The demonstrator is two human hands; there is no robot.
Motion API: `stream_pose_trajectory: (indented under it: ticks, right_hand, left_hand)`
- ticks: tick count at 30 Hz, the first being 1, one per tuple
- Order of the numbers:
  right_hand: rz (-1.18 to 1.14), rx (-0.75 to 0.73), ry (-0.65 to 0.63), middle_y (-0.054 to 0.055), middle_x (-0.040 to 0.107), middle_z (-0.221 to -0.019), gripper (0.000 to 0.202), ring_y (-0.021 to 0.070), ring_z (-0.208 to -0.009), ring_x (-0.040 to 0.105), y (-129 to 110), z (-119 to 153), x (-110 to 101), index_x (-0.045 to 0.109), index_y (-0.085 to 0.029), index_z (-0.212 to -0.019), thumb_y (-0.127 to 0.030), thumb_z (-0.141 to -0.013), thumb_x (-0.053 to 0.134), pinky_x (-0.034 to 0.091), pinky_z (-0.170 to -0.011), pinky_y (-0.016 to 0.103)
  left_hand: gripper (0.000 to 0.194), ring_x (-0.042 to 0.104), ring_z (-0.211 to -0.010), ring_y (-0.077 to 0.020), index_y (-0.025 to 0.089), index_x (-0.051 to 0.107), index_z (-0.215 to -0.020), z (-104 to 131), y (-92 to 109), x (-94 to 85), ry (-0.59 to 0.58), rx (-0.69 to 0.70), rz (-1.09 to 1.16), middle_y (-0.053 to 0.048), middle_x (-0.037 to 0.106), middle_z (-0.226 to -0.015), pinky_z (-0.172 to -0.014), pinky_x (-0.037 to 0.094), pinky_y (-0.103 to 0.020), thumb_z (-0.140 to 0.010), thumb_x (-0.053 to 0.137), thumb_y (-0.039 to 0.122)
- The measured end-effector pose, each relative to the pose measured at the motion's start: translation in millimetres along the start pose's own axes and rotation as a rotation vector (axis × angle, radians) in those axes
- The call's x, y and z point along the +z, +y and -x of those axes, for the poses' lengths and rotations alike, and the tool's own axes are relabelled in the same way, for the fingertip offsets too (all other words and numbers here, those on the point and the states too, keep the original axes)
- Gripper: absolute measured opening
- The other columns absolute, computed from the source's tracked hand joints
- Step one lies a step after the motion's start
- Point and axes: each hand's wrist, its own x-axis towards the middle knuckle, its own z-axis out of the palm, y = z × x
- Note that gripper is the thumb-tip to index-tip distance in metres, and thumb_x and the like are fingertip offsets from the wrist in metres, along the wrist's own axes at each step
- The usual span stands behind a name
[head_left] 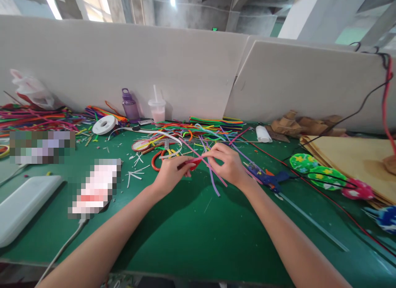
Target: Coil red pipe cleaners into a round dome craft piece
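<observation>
Both hands meet above the green table point(198, 238). My left hand point(173, 172) is closed, thumb against fingers, on one end of a pink pipe cleaner point(196, 159). At its other end my right hand point(227, 162) pinches the pipe cleaner between thumb and fingertips. A small red piece point(194, 165) shows beside my left fingertips; its kind I cannot make out. Behind my left hand lie scissors with orange handles point(155, 161), partly hidden. Loose purple pipe cleaners point(214, 182) lie under and behind the hands.
A blue glue gun point(269, 180) with a clear glue stick point(312, 222) lies right. Behind are heaped pipe cleaners point(216, 125), a ribbon roll point(104, 125), a purple bottle point(130, 107) and a lidded cup point(157, 110). Left lie a white box-like device point(29, 205) and a blurred phone-like object point(97, 187).
</observation>
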Motion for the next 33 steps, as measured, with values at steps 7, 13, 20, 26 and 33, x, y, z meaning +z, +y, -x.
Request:
stream_pose_trajectory:
  ticks: [7,13,20,26,33]
  right_hand:
    - [0.066,-0.055,0.006,0.005,0.065,-0.081,0.019,0.0178,-0.078,0.060,2.7,-1.0,0.5,0.069,-0.021,-0.091,-0.012,-0.088,0.053,0.049,-0.072,0.031]
    - [0.210,-0.105,0.172,0.005,0.068,-0.080,0.006,0.0192,-0.077,0.061,4.2,-5.0,-14.5,0.066,-0.021,-0.089,-0.018,-0.087,0.060,0.049,-0.072,0.034]
    - [0.298,-0.180,0.190,0.005,0.066,-0.078,0.006,0.0191,-0.074,0.059,1.2,-6.5,-20.8,0.065,-0.021,-0.088,-0.017,-0.087,0.060,0.047,-0.070,0.034]
    - [0.212,-0.111,0.132,0.005,0.065,-0.075,0.010,0.0188,-0.073,0.058,10.3,-3.5,-11.6,0.064,-0.020,-0.080,-0.019,-0.088,0.059,0.046,-0.069,0.033]
    - [-0.015,0.048,0.085,0.004,0.064,-0.078,0.010,0.0187,-0.077,0.060,17.9,-0.1,-2.9,0.064,-0.021,-0.079,-0.022,-0.088,0.060,0.048,-0.072,0.033]
  left_hand:
    - [0.016,0.064,-0.051,-0.0120,0.017,0.074,-0.083,-3.2,0.0,0.4,0.019,-0.053,0.051,0.000,0.069,-0.057,-0.054,0.052,-0.021,-0.085,0.060,0.025]
    - [0.017,0.065,-0.050,-0.0137,0.014,0.072,-0.075,-5.6,6.1,-3.6,0.000,-0.207,0.193,-0.003,0.069,-0.056,-0.054,0.054,-0.023,-0.081,0.064,0.028]
    - [0.016,0.064,-0.049,-0.0137,0.012,0.070,-0.075,-8.4,7.7,-3.2,0.035,-0.290,0.348,-0.004,0.068,-0.055,-0.054,0.054,-0.024,-0.078,0.066,0.027]
    - [0.018,0.062,-0.048,-0.0130,0.012,0.070,-0.077,-11.6,8.0,-5.1,0.124,-0.332,0.496,-0.003,0.067,-0.054,-0.051,0.051,-0.025,-0.074,0.070,0.030]
    - [0.023,0.059,-0.046,-0.0119,0.012,0.070,-0.073,-10.7,6.4,-3.7,0.110,-0.330,0.584,-0.003,0.066,-0.053,-0.050,0.049,-0.024,-0.070,0.075,0.035]
